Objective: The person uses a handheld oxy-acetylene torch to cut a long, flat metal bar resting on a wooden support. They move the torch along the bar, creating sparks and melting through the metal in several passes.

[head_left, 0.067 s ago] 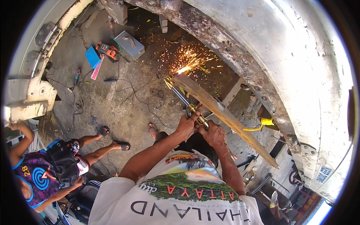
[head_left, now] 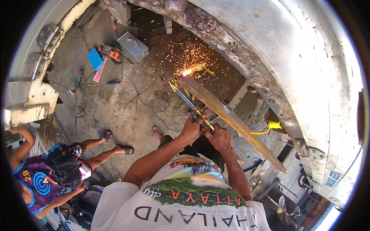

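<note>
Both my hands are closed around a brass-bodied cutting torch [head_left: 187, 99]. My left hand [head_left: 191, 129] wraps its front part near the valves, and my right hand [head_left: 219, 137] grips the handle's rear, close to my body. Long metal tubes run forward from it to the angled tip, beside the near end of a wooden plank [head_left: 231, 119]. Bright glow and orange sparks [head_left: 192, 66] burst out just beyond that end. The plank slants from there down to the right, passing beyond my hands. What the flame touches is lost in the glare.
A co-worker [head_left: 50, 173] in a patterned sleeveless top is at the left. On the concrete floor lie a grey metal box [head_left: 133, 46], an orange-black machine [head_left: 110, 52], a blue sheet [head_left: 95, 58], a grinder-like tool [head_left: 79, 78] and loose cables. A large rusty-edged white panel [head_left: 308, 57] curves along the right.
The spray of sparks has changed shape, and its glow looks slightly shifted. My hands and the torch hold nearly the same position.
</note>
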Tool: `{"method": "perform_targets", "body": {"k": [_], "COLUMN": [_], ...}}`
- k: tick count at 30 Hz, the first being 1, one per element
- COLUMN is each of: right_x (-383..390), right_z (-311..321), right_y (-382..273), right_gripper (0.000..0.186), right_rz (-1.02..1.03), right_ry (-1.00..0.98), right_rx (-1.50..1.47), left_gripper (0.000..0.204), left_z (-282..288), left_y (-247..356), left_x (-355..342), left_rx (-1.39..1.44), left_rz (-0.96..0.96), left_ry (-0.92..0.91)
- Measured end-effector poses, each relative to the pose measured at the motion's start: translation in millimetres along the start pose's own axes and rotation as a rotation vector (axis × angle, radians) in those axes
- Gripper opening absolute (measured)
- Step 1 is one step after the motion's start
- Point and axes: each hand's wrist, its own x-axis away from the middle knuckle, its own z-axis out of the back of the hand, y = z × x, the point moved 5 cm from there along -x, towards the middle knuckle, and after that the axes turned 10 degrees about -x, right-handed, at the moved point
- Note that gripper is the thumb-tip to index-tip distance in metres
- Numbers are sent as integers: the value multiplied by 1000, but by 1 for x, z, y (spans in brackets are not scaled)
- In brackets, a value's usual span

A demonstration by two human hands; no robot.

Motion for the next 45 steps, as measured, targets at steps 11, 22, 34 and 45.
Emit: {"method": "perform_targets", "body": {"k": [11,22,34,45], "right_x": [-7,-9,-7,13], "right_z": [2,0,0,-23], "right_y": [-4,0,1,-25], "right_gripper": [53,59,62,59], "right_rz": [-2,-32,-9,265], "right_ry": [-10,-42,-9,116], "right_rx": [-16,-7,-64,-86], "left_gripper": [34,33,35,31], "left_z": [2,1,0,35], "left_y": [1,5,8,14], "left_x": [-11,-10,-10,24], "left_rx": [-36,-17,-71,-33], "left_rz": [-1,-19,-31,-19], "left_ry": [-13,-28,-44,38]}}
